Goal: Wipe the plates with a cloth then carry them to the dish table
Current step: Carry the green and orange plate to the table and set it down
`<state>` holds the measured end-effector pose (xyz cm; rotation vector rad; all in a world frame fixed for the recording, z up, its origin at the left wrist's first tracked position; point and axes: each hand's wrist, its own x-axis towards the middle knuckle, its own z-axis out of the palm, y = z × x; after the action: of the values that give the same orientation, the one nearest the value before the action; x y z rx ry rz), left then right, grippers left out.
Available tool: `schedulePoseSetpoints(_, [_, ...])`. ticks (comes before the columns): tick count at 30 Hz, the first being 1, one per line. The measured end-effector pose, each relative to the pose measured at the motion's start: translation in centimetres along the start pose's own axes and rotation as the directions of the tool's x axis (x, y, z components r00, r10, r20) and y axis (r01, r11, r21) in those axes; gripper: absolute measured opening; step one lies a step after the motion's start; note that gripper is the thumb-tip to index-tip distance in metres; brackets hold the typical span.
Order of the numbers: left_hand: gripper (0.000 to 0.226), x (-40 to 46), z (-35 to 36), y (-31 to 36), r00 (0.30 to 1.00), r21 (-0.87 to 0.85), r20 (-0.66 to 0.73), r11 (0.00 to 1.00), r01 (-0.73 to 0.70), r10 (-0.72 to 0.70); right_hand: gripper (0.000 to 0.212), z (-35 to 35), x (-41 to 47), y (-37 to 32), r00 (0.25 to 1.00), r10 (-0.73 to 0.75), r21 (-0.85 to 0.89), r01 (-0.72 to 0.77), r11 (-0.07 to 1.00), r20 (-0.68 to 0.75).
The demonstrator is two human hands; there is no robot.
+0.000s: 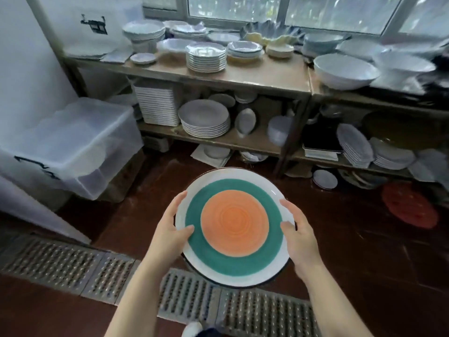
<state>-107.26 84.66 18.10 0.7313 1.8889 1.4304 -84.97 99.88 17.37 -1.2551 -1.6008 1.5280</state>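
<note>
- Above the red tiled floor (340,251), before the dish table (243,74): plate (234,227), orange centre, green ring, white rim.
- My left hand (167,229) clasps its left edge.
- My right hand (300,235) clasps its right edge.

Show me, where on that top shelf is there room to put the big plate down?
The plate is held in the left hand and right hand. The top shelf has one bare patch, between the stack of white plates and the big white bowl. The back row by the window is crowded with dishes.
</note>
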Motion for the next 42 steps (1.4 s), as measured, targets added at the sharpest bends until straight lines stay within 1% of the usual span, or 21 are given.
schedulePoseSetpoints(4, [0.081,10.9,1.6,2.4,0.990,-0.012,0.136,0.999,-0.044,0.045,0.049,0.5,7.5,-1.5,0.991,-0.028,0.003,0.028,1.000,-0.132])
schedulePoseSetpoints(8, [0.078,20.1,5.4,4.6,0.972,-0.027,0.232,0.999,-0.034,0.039,0.045,-1.1,15.7,-2.5,0.973,0.026,0.061,-0.013,0.998,-0.229])
schedulePoseSetpoints(11, [0.078,27.5,8.2,5.7,0.961,-0.026,0.272,0.999,-0.046,0.052,0.060,-1.8,22.7,-2.9,0.966,0.071,0.126,-0.040,0.991,-0.249])
schedulePoseSetpoints(13, [0.079,33.2,10.3,6.6,0.962,-0.026,0.264,0.998,-0.061,0.066,0.070,-2.4,28.8,-3.3,0.970,0.084,0.150,-0.050,0.987,-0.230])
schedulePoseSetpoints(16, [0.082,40.8,12.5,8.4,0.975,-0.030,0.212,0.998,-0.055,0.060,0.072,-2.9,38.3,-5.2,0.975,0.088,0.134,-0.062,0.989,-0.204])
schedulePoseSetpoints(20, [0.080,49.6,13.9,11.0,0.986,-0.072,0.160,0.997,-0.031,0.042,0.063,-2.6,49.2,-8.8,0.977,0.074,0.093,-0.056,0.994,-0.199])
schedulePoseSetpoints(23, [0.081,56.2,14.9,12.9,0.987,-0.066,0.157,0.997,-0.032,0.042,0.050,-2.1,56.2,-10.4,0.978,0.063,0.098,-0.045,0.994,-0.197])
schedulePoseSetpoints(26, [0.079,64.2,16.3,14.2,0.975,-0.026,0.210,0.997,-0.068,0.072,0.046,-1.2,63.0,-11.3,0.965,0.070,0.126,-0.038,0.991,-0.253])
schedulePoseSetpoints(29, [0.081,72.1,18.1,16.0,0.956,0.011,0.282,0.996,-0.086,0.079,0.045,-0.7,68.8,-12.1,0.926,0.105,0.174,-0.043,0.984,-0.363])
schedulePoseSetpoints(32, [0.081,78.6,20.3,17.9,0.937,0.042,0.341,0.995,-0.093,0.073,0.043,-1.2,73.9,-12.9,0.894,0.139,0.191,-0.062,0.980,-0.425])
schedulePoseSetpoints(34, [0.080,82.5,22.0,18.8,0.924,0.042,0.376,0.995,-0.090,0.068,0.046,-2.0,77.3,-13.2,0.881,0.160,0.199,-0.077,0.977,-0.446])
schedulePoseSetpoints(39, [0.081,91.8,26.9,20.2,0.894,0.114,0.435,0.979,-0.168,0.103,0.045,-3.8,85.6,-13.7,0.852,0.178,0.208,-0.083,0.975,-0.493])
schedulePoseSetpoints(42, [0.082,97.0,30.3,20.3,0.901,0.122,0.429,0.985,-0.124,0.061,0.045,-5.4,91.5,-13.4,0.853,0.206,0.222,-0.110,0.969,-0.479])
